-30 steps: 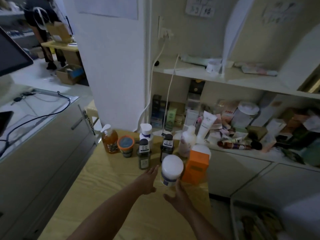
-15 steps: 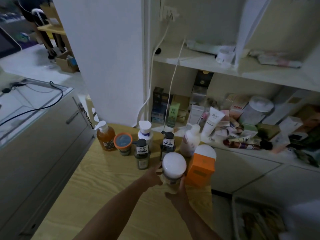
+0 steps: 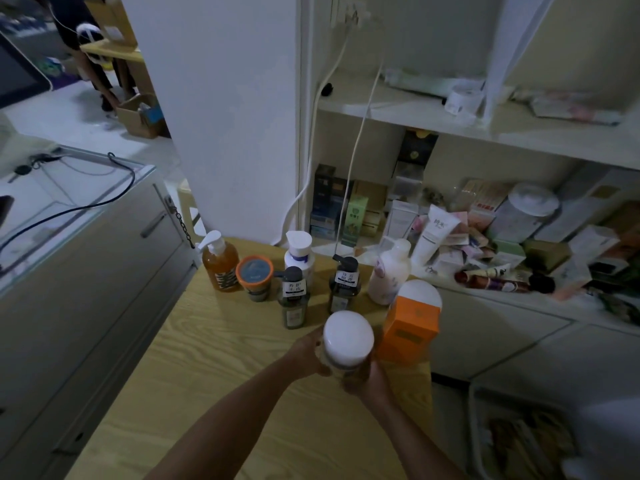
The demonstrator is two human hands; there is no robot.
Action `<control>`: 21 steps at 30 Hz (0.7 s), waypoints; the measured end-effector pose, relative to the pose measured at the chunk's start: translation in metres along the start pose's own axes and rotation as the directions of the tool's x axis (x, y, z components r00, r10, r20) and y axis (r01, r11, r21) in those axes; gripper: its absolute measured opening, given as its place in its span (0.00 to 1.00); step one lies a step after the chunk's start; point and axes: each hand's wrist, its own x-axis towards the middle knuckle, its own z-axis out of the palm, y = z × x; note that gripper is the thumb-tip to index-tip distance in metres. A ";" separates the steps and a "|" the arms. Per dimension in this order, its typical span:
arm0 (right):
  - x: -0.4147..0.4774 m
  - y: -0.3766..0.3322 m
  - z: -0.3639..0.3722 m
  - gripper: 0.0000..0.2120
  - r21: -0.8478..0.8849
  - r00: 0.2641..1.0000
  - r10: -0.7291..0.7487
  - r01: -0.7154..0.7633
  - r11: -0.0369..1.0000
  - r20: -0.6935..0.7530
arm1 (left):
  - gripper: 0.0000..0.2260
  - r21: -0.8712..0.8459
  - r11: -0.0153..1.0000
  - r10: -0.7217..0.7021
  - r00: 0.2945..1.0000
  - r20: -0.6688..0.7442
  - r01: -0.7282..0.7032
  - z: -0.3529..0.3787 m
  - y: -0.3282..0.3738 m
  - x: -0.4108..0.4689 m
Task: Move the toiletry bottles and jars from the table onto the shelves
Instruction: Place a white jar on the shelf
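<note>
A white-lidded jar (image 3: 348,336) is lifted just above the wooden table (image 3: 221,382). My left hand (image 3: 308,351) grips its left side and my right hand (image 3: 367,377) holds it from below on the right. Behind it stand an orange pump bottle (image 3: 220,261), an orange-rimmed jar (image 3: 254,277), two dark pump bottles (image 3: 292,299) (image 3: 343,285), a white bottle (image 3: 299,254), a pale lotion bottle (image 3: 389,271) and an orange box (image 3: 410,323). The shelves (image 3: 408,114) rise at the right behind the table.
The lower shelf (image 3: 491,292) is crowded with boxes, tubes and a large clear jar (image 3: 523,213). The upper shelf carries a small white tub (image 3: 462,98) and flat packets. A grey cabinet (image 3: 79,271) flanks the table's left edge. White cables hang by the wall.
Both hands closed in on the white-lidded jar from either side, took hold of it and raised it off the table toward me.
</note>
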 end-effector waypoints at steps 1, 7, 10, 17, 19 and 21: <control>0.003 -0.004 -0.001 0.44 0.020 1.000 0.007 -0.007 1.000 -0.018 | 0.40 -0.032 0.999 0.008 1.000 -0.014 -0.008 0.000 0.001 0.001; 0.002 -0.011 -0.011 0.40 0.144 0.997 0.075 -0.071 0.987 -0.025 | 0.34 -0.084 0.996 0.009 0.999 -0.046 -0.013 -0.007 0.000 0.002; -0.004 -0.028 -0.019 0.27 0.134 0.995 0.100 -0.100 0.986 0.005 | 0.21 -0.179 0.984 0.029 0.998 0.056 -0.019 -0.015 0.011 -0.005; -0.059 -0.046 -0.023 0.21 0.152 0.996 0.046 -0.033 0.988 -0.080 | 0.30 -0.238 0.971 0.053 0.956 0.288 0.018 -0.030 0.028 -0.039; -0.087 -0.047 -0.022 0.22 0.193 0.990 0.036 -0.009 0.981 -0.138 | 0.26 -0.259 0.966 0.110 0.937 0.332 -0.021 -0.024 0.037 -0.053; -0.114 -0.043 -0.023 0.20 0.228 0.972 0.054 -0.001 0.974 -0.227 | 0.22 -0.293 0.955 0.145 0.924 0.355 -0.038 -0.012 0.047 -0.067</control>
